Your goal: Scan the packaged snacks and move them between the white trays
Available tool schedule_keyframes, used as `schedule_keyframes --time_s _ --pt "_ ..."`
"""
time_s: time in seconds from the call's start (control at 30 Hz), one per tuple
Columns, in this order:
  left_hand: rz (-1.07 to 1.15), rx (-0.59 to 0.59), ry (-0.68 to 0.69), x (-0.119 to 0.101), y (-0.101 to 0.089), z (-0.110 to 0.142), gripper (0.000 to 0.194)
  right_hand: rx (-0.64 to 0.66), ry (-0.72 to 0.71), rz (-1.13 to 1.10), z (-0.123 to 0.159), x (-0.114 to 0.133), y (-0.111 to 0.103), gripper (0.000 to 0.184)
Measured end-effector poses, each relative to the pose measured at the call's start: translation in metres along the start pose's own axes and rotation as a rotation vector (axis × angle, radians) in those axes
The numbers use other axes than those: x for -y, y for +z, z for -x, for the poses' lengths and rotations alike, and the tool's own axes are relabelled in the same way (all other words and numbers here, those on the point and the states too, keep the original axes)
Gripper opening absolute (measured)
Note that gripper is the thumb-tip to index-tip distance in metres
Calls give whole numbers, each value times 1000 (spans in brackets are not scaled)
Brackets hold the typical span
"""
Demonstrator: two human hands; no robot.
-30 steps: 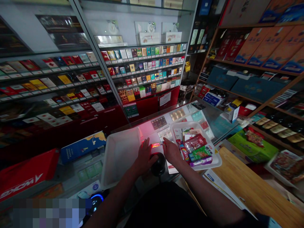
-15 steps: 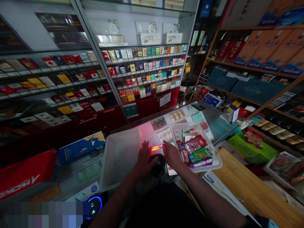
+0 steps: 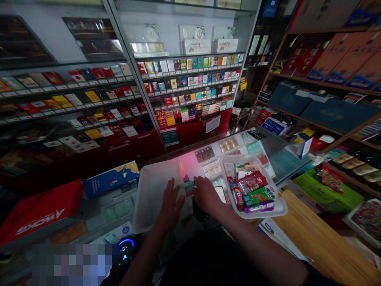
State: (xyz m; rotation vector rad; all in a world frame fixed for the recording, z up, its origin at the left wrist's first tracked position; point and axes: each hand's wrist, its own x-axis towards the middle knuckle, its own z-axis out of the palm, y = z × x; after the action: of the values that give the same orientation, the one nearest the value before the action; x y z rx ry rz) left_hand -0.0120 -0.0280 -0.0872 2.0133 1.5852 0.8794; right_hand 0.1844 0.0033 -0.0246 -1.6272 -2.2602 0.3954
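Note:
My right hand (image 3: pixel 205 194) pinches the end of a small green stick pack (image 3: pixel 187 184), which looks like chewing gum. The pack lies level, just above the glass counter. My left hand (image 3: pixel 171 205) is open with fingers spread, palm down, beside the pack and over the right rim of an empty white plastic tray (image 3: pixel 151 194). A black dome barcode scanner (image 3: pixel 199 212) sits mostly hidden below my right hand, and a red glow falls on the counter (image 3: pixel 186 163) beyond. To the right stands a white tray of snack packets (image 3: pixel 263 213).
The glass counter (image 3: pixel 268 157) displays cigarette packs, with glass cases of packs behind it and wooden shelves of boxes to the right. A wooden board (image 3: pixel 315 238) lies at lower right. A device with a blue ring light (image 3: pixel 126 249) sits at lower left.
The stick in my right hand showed red-lit earlier and now shows green, shifted left. My left hand has moved left and opened. The view has shifted slightly.

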Motion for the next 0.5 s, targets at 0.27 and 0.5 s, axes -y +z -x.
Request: schedule_keyframes --time_s 0.27,0.5 --pt "-58 -117 -236 28 -23 40 54 142 -340 130 3 43 16 27" --pt "-157 -183 -235 36 -13 51 57 182 -343 107 10 48 8 25"
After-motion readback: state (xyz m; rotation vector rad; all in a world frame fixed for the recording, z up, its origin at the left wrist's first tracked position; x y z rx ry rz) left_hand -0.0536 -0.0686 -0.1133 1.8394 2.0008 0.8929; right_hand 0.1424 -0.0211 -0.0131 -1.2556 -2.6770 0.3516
